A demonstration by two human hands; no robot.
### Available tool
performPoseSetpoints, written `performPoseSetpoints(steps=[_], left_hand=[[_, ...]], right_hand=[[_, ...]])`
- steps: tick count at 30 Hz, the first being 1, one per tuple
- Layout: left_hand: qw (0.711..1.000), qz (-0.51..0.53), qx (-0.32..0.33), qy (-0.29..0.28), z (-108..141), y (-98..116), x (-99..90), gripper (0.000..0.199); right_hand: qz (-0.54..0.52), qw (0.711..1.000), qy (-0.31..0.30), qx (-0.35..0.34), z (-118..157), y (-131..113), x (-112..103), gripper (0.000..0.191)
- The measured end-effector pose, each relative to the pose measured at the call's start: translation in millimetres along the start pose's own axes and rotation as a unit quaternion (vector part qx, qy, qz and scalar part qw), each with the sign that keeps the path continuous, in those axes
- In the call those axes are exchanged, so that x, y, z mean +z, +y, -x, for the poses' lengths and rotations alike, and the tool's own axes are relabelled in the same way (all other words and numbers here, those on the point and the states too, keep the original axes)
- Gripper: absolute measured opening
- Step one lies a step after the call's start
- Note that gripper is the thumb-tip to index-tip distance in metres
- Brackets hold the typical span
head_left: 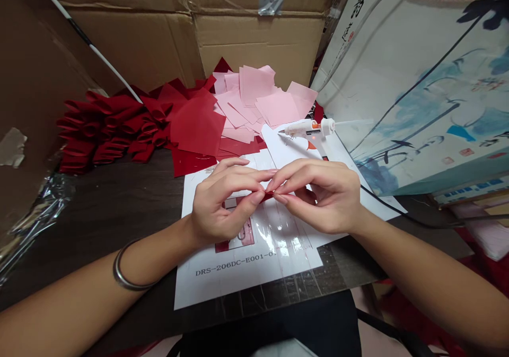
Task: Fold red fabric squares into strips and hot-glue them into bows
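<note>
Above a white printed sheet (246, 277), my left hand (225, 200) and my right hand (322, 195) meet fingertip to fingertip. Both pinch a small dark red piece (269, 194), mostly hidden by the fingers. Behind the hands lie flat red squares (199, 126) and a pile of pink squares (242, 102). Folded red pieces (103, 126) are heaped at the left. A white glue gun (306, 129) rests on white paper just beyond my right hand, its nozzle pointing left.
Cardboard (258, 44) walls the back and left. A painted white panel (429, 92) stands at the right, with a black cable (413, 219) running below it. Crumpled clear plastic (43, 214) lies at the left on the dark table (131, 203).
</note>
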State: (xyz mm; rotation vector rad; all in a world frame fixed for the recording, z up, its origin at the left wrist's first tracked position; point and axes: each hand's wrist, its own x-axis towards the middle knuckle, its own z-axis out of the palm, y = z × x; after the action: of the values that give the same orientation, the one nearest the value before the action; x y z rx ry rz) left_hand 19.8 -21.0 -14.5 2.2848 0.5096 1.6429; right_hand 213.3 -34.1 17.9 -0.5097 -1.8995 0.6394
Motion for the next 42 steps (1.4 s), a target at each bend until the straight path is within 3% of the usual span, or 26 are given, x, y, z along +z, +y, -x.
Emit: performPoseSetpoints(steps=[19, 26, 34, 37, 40, 42], left_hand=[[1.0, -0.01, -0.001, 0.002, -0.4, 1.6, -0.3, 0.012], [0.999, -0.027, 0.005, 0.027, 0.2, -1.5, -0.6, 0.016], [0.999, -0.003, 0.008, 0.032, -0.5, -4.9, -0.5, 0.021], [1.0, 0.019, -0.009, 0.008, -1.7, -4.5, -1.2, 0.022], [0.997, 0.014, -0.06, -0.035, -3.2, -1.5, -1.1, 0.036], [0.995, 0.0, -0.076, -0.06, -4.2, 1.0, -0.7, 0.031]], right_hand=[[0.028, 1.0, -0.001, -0.01, -1.6, -0.2, -1.0, 0.01], [0.093, 0.995, 0.032, -0.027, -4.4, 2.9, -3.7, 0.009], [0.091, 0.994, 0.044, -0.032, -2.7, 7.4, -3.9, 0.012], [0.074, 0.996, 0.049, -0.021, -2.6, 8.1, -4.9, 0.012], [0.047, 0.998, 0.048, 0.006, -2.4, 8.2, -5.0, 0.011], [0.026, 0.998, 0.043, 0.036, -2.0, 8.1, -3.8, 0.01]])
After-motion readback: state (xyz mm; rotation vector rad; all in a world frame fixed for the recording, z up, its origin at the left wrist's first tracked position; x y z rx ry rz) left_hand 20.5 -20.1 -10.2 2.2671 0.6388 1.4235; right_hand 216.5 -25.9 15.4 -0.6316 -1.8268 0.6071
